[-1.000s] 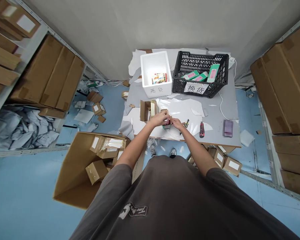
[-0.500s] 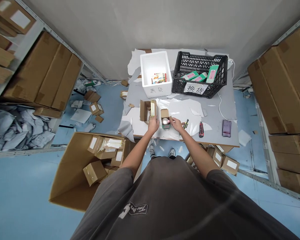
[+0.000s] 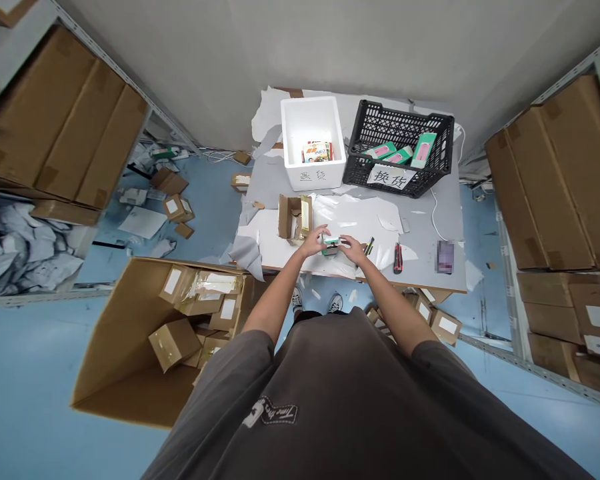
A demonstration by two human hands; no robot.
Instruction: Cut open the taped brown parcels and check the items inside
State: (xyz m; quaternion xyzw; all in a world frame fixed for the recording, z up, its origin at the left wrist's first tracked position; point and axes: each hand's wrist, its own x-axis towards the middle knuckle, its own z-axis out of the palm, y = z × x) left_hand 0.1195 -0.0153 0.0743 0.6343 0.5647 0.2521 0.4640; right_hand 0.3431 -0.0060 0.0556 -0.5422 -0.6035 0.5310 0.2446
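Observation:
A small green and white box [image 3: 331,245] is held between both hands near the table's front edge. My left hand [image 3: 314,241] grips its left side with bent fingers. On its right side, my right hand [image 3: 351,249] closes on the box. Just left of my left hand stands an open brown carton [image 3: 295,219] with its flaps up. Its contents are too small to make out. A dark, slim tool [image 3: 369,246] lies right of my right hand, and farther right is a red and black cutter [image 3: 397,258].
Behind the hands stand a white foam box [image 3: 314,175] holding a colourful packet and a black crate [image 3: 403,160] holding green and pink boxes. A phone-like object [image 3: 445,257] lies at the table's right. A large carton [image 3: 110,347] of parcels stands at lower left.
My left hand has moved off the brown carton and onto the small box. The box now shows a green and white side, and its brown open flap is no longer visible. The view has shifted slightly.

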